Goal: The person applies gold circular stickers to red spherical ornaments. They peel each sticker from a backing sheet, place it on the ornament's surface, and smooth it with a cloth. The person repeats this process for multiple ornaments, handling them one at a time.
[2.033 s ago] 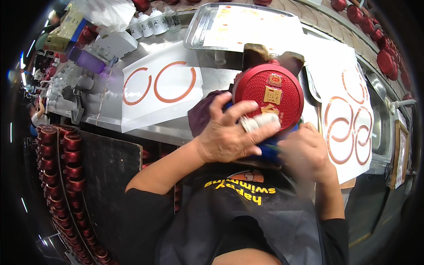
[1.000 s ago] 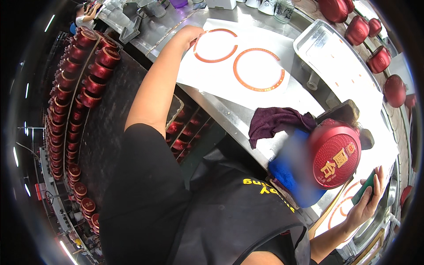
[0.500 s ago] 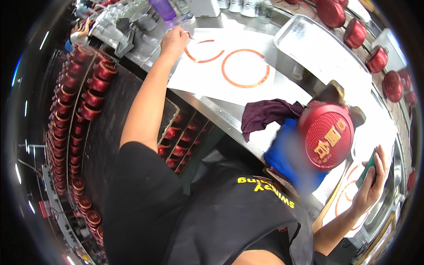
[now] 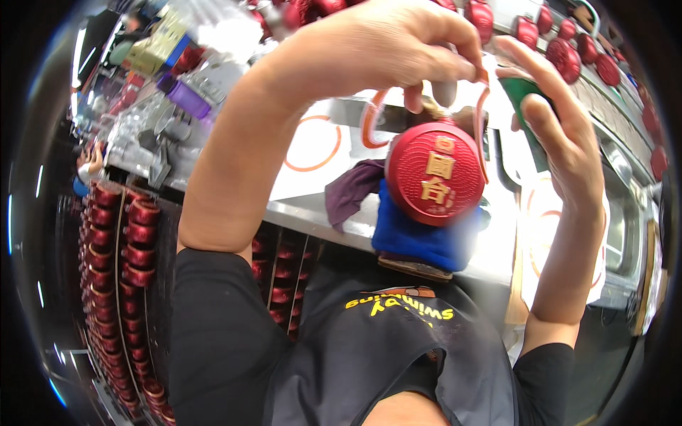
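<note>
A round red container (image 4: 435, 172) with gold characters on its face stands on a blue cloth (image 4: 415, 238) at the bench edge. My left hand (image 4: 383, 46) is raised just above it and pinches a thin orange ring (image 4: 369, 121) that hangs around the container's top. My right hand (image 4: 554, 117) is close on the right and holds a small green object (image 4: 524, 96) between thumb and fingers. A purple cloth (image 4: 352, 192) lies to the left of the container.
White sheets with orange rings (image 4: 312, 145) cover the metal bench (image 4: 312, 213). Racks of red containers (image 4: 131, 234) stand below on the left. More red containers (image 4: 568, 42) line the far edge. Boxes and clutter (image 4: 163, 78) sit at far left.
My left hand has come back from the far left of the bench with an orange ring and now holds it over the red container. My right hand has risen beside it.
</note>
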Tool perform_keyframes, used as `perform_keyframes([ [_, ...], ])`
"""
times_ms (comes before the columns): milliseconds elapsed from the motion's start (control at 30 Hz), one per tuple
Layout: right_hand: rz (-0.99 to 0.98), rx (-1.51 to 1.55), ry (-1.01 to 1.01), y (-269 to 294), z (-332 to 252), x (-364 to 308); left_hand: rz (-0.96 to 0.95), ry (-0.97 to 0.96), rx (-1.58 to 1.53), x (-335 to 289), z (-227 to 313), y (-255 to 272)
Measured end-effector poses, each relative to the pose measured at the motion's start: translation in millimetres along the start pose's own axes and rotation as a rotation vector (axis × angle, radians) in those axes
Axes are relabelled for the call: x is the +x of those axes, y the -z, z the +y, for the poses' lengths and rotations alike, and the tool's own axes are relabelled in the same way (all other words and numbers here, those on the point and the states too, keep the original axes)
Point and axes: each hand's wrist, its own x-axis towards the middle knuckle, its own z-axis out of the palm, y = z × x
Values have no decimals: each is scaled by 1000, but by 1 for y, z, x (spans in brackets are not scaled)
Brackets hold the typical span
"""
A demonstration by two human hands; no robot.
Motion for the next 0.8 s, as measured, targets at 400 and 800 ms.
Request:
perform_keyframes([
  [400, 373, 523, -287, 73, 45, -96, -235, -72, -236, 85, -33, -90],
  [800, 192, -134, -272, 124, 83, -145, -423, -62, -3, 150, 7, -116],
])
